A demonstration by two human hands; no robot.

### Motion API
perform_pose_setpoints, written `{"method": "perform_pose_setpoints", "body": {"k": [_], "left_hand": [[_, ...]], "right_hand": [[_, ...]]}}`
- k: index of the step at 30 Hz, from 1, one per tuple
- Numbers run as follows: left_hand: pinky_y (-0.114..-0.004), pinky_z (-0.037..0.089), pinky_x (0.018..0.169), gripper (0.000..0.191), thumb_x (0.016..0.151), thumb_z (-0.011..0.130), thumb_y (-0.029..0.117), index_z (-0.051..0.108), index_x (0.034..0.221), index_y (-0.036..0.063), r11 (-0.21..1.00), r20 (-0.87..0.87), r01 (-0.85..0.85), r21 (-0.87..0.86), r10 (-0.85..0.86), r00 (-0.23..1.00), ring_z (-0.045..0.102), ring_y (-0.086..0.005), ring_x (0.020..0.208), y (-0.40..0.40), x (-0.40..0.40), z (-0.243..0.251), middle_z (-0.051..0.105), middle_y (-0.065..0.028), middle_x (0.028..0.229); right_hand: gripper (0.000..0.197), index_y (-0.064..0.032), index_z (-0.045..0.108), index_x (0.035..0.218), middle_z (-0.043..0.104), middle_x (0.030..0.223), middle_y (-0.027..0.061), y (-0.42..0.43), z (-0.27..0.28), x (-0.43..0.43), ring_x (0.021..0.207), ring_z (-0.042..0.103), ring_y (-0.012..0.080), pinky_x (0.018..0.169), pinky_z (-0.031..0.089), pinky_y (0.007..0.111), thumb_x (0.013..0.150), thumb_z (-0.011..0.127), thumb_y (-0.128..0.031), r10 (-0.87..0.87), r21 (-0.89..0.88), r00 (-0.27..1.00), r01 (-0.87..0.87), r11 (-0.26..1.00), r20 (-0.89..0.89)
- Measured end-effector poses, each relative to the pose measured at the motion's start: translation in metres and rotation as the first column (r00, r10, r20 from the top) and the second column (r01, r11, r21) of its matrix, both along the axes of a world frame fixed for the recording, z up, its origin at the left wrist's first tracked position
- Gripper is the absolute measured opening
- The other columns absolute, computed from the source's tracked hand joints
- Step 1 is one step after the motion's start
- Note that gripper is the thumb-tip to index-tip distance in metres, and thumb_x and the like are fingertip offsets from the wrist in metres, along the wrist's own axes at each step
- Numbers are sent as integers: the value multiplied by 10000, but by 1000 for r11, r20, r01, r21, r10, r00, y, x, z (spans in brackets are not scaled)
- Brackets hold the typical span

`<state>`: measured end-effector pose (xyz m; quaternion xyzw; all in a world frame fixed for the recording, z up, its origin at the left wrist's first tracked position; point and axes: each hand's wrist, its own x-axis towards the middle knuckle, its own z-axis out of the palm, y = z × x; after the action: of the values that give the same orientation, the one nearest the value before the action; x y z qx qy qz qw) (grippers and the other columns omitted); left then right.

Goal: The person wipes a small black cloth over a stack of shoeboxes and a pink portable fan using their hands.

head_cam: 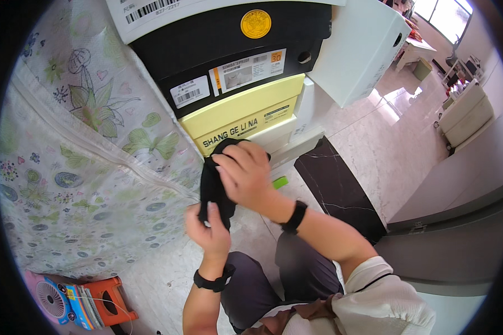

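Observation:
A piece of black cloth (pixel 215 184) is stretched between my two hands in front of stacked shoe boxes. My left hand (pixel 208 228) pinches its lower end between thumb and fingers. Higher up, my right hand (pixel 245 176) grips the upper part, its fingers curled over the fabric. What kind of garment or cloth it is, I cannot tell. Just behind my right hand stands a yellow shoe box (pixel 243 113). On top of it rests a black shoe box (pixel 230 54) with labels and a round gold sticker.
On the left hangs a zipped, flower-printed fabric cover (pixel 109 167). A white box (pixel 356 50) juts out at the upper right. A dark marble threshold (pixel 339 184) crosses the floor by a grey door (pixel 448 251). An orange stool (pixel 111 299), books (pixel 81 305) and a small fan (pixel 50 297) sit lower left.

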<state>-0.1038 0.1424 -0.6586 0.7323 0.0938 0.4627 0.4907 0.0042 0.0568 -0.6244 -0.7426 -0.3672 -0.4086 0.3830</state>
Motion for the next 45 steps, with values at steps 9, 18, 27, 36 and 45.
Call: {"method": "perform_pose_setpoints", "body": {"k": [9,18,27,36,45], "left_hand": [[-322,435,599,115,799,646,47,584,888,7,968,-118,247,54,-239,964,548,-293,651,-36,32,12,563,-140,764],[-296,429,615,101,829,610,31,558,904,-14,999,-53,30,22,-29,998,529,-233,639,1,13,-12,559,-119,745],[-296,424,589,111,792,633,15,552,866,-6,985,-194,169,41,-158,968,533,-222,637,-13,15,-22,541,-104,744],[-337,461,610,165,784,625,11,611,948,9,938,-198,315,145,-285,938,584,-295,696,-31,40,1,595,-147,812],[-317,452,725,153,824,575,4,566,974,-26,981,-298,124,148,-75,952,586,-284,801,49,-16,-28,601,-158,885]], "right_hand": [[270,-71,634,935,544,938,79,-63,6,34,890,492,298,760,416,389,674,666,-10,-152,-28,988,152,988,29],[281,-67,608,967,533,995,69,-13,-5,9,959,463,302,838,385,412,689,646,-49,-89,8,995,89,996,33],[285,-117,627,1028,504,1012,92,-26,-14,15,1003,454,308,876,377,404,745,629,-89,3,-89,1000,-3,996,4],[589,-35,344,1377,277,1313,306,-28,-53,19,1229,294,480,1036,267,472,817,513,27,-242,119,932,281,952,-269],[601,-38,332,1379,301,1338,310,42,-79,-39,1251,251,513,1052,151,598,806,501,-102,-106,-22,937,105,994,-332]]}}
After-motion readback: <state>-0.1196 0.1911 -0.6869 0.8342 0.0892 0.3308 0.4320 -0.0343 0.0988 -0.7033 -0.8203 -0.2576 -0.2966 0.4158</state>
